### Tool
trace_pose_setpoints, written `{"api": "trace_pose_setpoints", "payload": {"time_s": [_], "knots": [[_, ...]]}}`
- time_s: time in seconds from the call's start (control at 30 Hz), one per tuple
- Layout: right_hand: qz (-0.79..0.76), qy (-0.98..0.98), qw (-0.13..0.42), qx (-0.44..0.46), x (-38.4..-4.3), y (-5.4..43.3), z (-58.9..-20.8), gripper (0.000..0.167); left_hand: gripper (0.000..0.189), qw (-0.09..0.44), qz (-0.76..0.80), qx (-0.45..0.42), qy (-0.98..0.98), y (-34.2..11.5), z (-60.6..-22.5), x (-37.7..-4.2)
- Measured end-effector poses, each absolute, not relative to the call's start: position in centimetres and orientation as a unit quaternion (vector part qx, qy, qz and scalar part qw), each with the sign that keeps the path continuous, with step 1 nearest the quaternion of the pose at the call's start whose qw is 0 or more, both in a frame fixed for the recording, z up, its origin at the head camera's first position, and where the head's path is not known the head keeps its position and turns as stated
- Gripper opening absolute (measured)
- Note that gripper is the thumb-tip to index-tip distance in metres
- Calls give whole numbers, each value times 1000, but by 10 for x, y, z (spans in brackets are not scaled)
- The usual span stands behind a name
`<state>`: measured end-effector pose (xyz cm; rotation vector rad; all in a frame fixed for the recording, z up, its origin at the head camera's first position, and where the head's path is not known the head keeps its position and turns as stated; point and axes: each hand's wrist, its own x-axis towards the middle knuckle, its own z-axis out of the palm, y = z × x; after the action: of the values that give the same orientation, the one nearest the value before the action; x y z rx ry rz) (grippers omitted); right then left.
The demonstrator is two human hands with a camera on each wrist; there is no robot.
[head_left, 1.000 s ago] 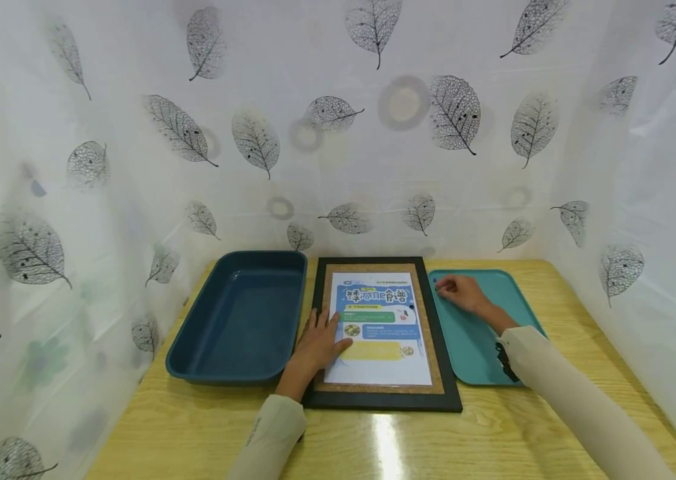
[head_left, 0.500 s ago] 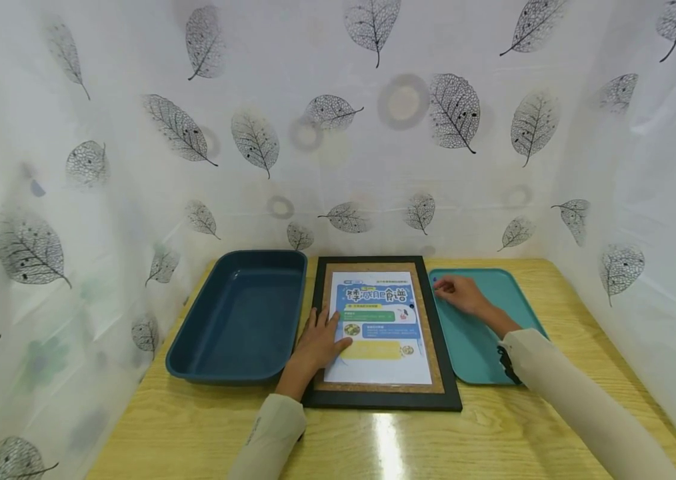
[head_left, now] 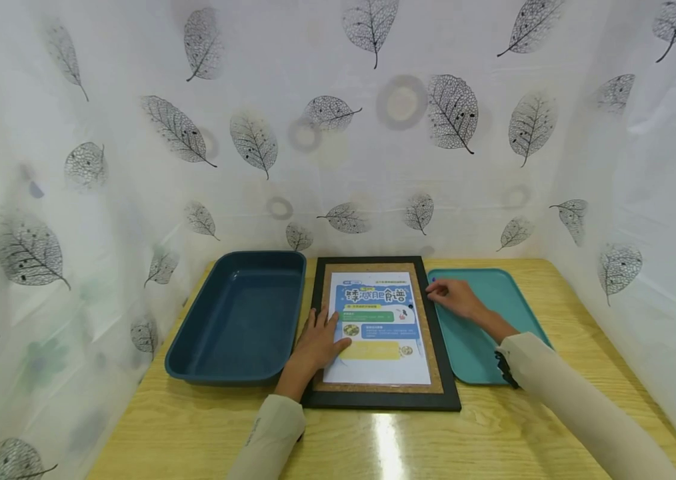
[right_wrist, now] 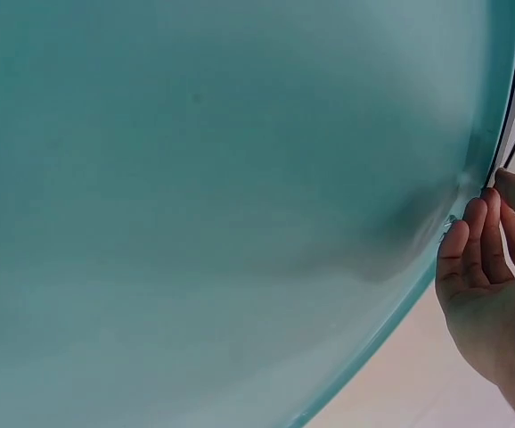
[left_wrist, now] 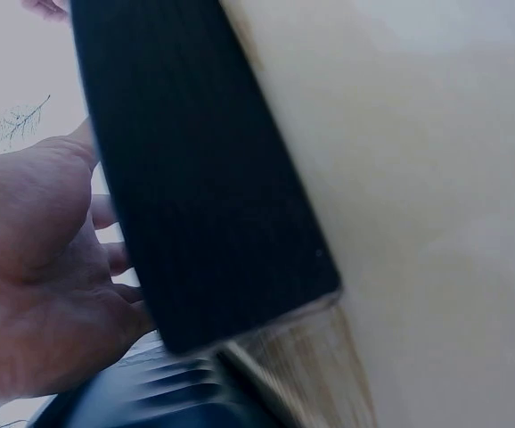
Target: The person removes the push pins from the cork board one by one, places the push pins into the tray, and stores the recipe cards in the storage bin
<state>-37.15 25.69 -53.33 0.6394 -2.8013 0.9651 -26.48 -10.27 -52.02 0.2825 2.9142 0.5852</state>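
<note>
A black-framed cork board lies on the table with a printed sheet on it. A small dark pin sits at the sheet's right edge. My left hand rests on the board's left side, fingers extended and thumb on the sheet; its palm shows beside the black frame in the left wrist view. My right hand is at the tray's upper left, by the board's right edge. Its thumb and fingertips pinch something tiny, likely a pushpin, mostly hidden by the fingers.
A teal tray stands right of the board, a small blue item at its upper left corner. A deep dark-blue bin is at the left. Leaf-patterned curtains enclose the wooden table at the back and sides.
My right hand has moved slightly left from the tray toward the board's right edge, thumb and fingertips together. My left hand has stayed on the board.
</note>
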Motion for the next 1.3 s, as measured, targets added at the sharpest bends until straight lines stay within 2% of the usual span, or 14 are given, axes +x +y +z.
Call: {"api": "trace_pose_setpoints", "payload": {"time_s": [0.63, 1.1, 1.3], "knots": [[306, -917, 57, 250, -367, 239, -534, 15, 76, 74, 197, 93, 973, -104, -519, -264], [305, -915, 23, 262, -366, 231, -536, 19, 76, 76, 202, 92, 972, -103, -521, -265], [300, -914, 25, 273, -365, 230, -535, 17, 77, 75, 196, 95, 973, -103, -522, -266]]}}
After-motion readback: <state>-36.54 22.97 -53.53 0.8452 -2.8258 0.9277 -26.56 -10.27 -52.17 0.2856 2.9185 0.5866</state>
